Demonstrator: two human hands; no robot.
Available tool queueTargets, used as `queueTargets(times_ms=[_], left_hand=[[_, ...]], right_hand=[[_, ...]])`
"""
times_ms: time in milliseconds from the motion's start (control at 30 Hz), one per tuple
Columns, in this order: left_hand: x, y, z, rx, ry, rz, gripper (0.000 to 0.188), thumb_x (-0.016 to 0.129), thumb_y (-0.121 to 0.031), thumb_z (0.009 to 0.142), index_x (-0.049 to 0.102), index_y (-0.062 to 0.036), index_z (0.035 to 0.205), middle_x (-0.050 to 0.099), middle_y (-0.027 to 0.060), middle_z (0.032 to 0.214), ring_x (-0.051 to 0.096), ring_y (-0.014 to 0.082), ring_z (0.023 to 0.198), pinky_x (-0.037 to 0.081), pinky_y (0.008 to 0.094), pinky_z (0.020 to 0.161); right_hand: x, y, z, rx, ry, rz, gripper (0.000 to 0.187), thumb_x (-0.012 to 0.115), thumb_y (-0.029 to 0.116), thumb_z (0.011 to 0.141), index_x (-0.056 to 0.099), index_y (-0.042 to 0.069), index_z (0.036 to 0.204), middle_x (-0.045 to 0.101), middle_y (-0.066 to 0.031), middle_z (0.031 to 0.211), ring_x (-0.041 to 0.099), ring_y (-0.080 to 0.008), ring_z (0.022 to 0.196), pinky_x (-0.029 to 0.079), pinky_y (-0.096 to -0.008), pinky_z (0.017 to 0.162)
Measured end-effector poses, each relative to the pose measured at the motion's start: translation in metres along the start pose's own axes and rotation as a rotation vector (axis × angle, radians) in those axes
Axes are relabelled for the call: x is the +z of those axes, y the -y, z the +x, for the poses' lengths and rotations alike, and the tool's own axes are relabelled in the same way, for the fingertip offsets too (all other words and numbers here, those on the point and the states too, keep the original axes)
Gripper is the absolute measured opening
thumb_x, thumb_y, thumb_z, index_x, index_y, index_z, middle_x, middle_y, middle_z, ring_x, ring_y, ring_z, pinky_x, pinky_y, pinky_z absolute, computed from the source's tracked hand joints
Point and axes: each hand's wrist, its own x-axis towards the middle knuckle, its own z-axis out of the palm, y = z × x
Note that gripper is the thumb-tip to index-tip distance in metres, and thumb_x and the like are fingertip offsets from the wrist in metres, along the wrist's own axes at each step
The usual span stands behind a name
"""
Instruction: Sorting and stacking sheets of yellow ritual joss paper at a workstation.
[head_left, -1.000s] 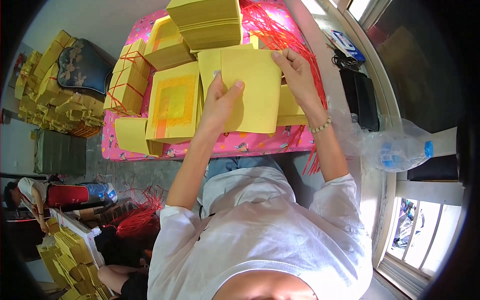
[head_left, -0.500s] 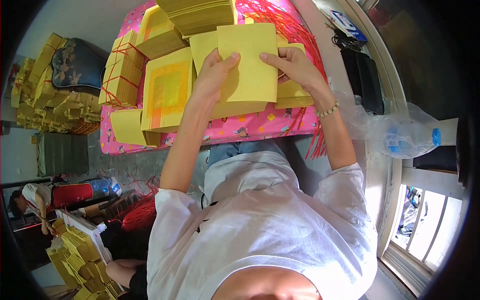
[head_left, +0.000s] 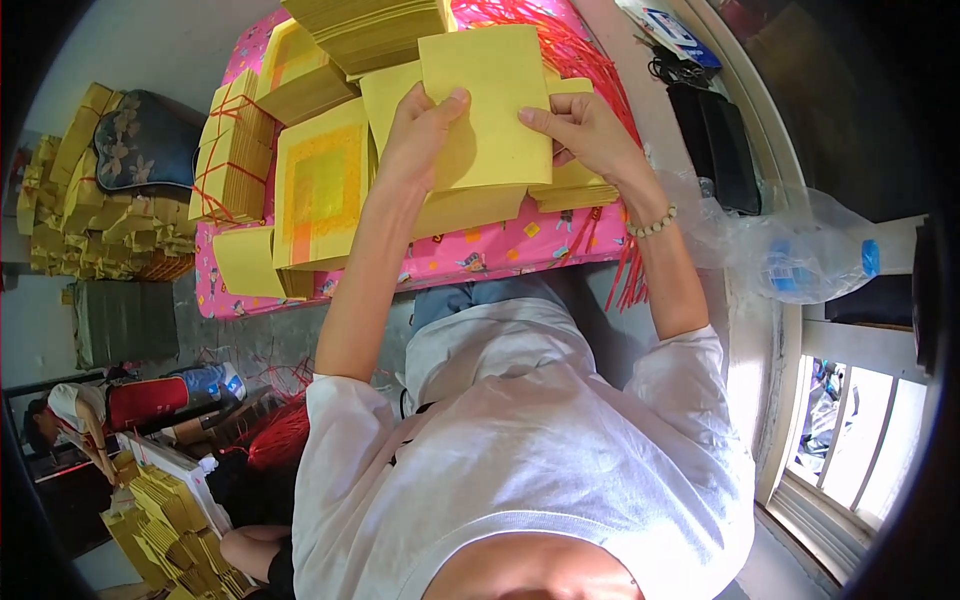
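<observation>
A rectangular piece of yellow paper (head_left: 488, 100) is held upright between my hands, over a stack of the same paper (head_left: 465, 210). My left hand (head_left: 424, 132) pinches its left edge, thumb on the front face. At the right edge my right hand (head_left: 588, 132) grips it the same way; a beaded bracelet circles that wrist. Whether it is one sheet or a thin bundle, I cannot tell. Left of my hands lies a yellow paper stack with an orange-and-gold square (head_left: 322, 185) on top. Behind the held paper rises a taller stack (head_left: 375, 35).
A pink patterned cloth (head_left: 500, 245) covers the table. Red strips (head_left: 575, 60) spread at its far right, and a red-tied bundle (head_left: 232, 150) stands at left. A clear plastic bag (head_left: 810, 245) rests by the window. At lower left, a person (head_left: 75, 415) bends near yellow stacks.
My view has shifted slightly, so the table and paper stacks sit a little differently in the picture. Both hands keep their hold on the yellow paper.
</observation>
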Motion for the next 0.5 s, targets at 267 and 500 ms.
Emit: queueTargets(times_ms=[267,500], left_hand=[[0.017,-0.003,-0.001,0.059,0.000,0.043,0.026,0.054,-0.009,0.093,0.051,-0.0003,0.117,0.062,0.0105,0.107,0.062,0.0179,0.093,0.051,0.0318,0.078],[0.035,-0.007,-0.002,0.056,-0.063,0.049,0.024,0.054,-0.009,0.092,0.050,0.0006,0.115,0.062,0.0097,0.105,0.061,0.0151,0.091,0.051,0.0303,0.075]], right_hand=[[-0.008,-0.001,-0.017,-0.042,-0.021,-0.001,0.034,0.066,0.032,0.087,0.067,-0.001,0.093,0.063,-0.0005,0.069,0.058,-0.0050,0.059,0.048,-0.0190,0.051],[-0.017,-0.011,-0.035,0.018,-0.007,0.060,0.027,0.067,0.029,0.087,0.064,0.002,0.084,0.059,0.0019,0.065,0.056,-0.0036,0.058,0.048,-0.0189,0.050]])
